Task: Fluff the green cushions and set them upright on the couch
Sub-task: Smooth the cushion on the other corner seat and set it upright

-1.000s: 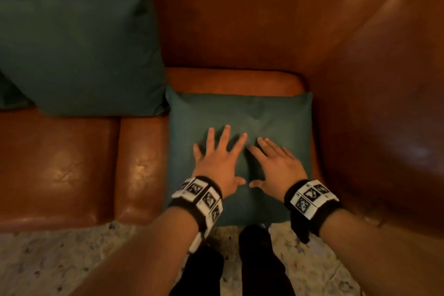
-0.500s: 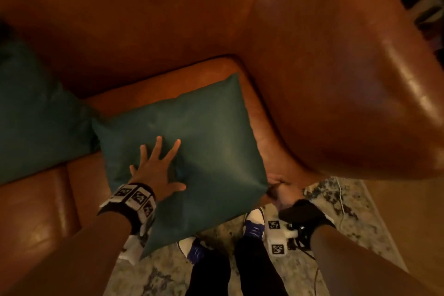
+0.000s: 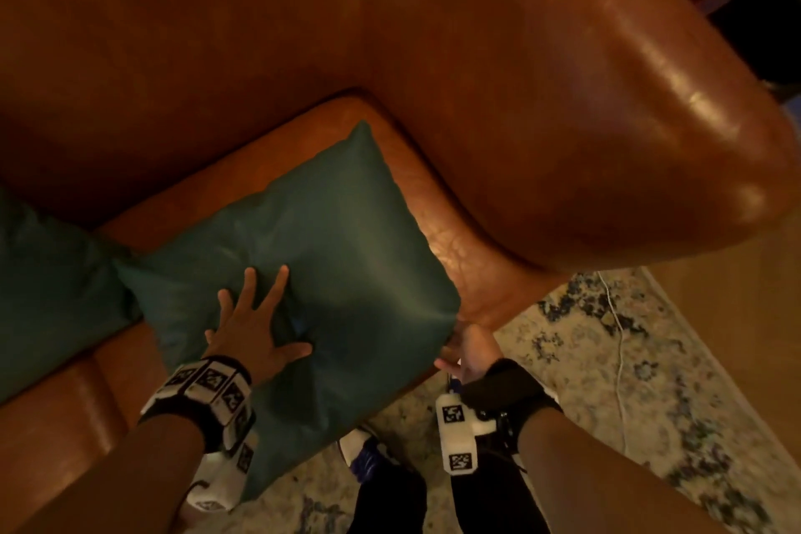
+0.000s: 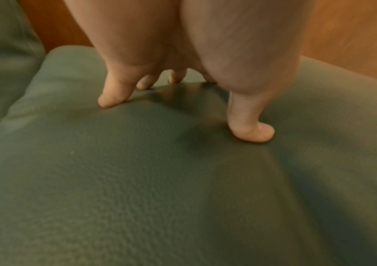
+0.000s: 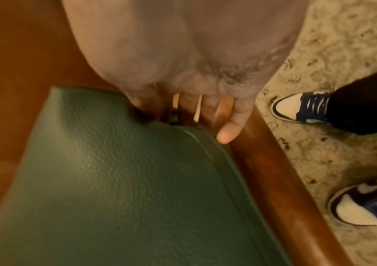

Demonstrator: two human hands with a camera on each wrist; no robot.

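A dark green cushion (image 3: 338, 247) lies flat and turned cornerwise on the brown leather couch seat (image 3: 437, 208), its near corner overhanging the seat's front. My left hand (image 3: 255, 317) lies on top of it with fingers spread and straight, and the left wrist view shows the fingertips (image 4: 107, 100) denting the cover (image 4: 160, 189). My right hand (image 3: 466, 349) is at the cushion's near right corner. In the right wrist view its thumb sits on top and its fingers (image 5: 228, 133) curl under the edge (image 5: 114, 180). A second green cushion (image 3: 52, 273) sits at the left.
The couch backrest (image 3: 260, 35) rises behind and a fat armrest (image 3: 628, 143) closes the right side. Below lies a patterned rug (image 3: 607, 403) with a thin white cable (image 3: 620, 343). My blue-and-white shoes (image 5: 301, 108) stand at the seat's front edge (image 5: 273, 171).
My right hand left the cushion's top and took hold of its near right corner. The cushion turned cornerwise. My left hand stayed pressed flat on it.
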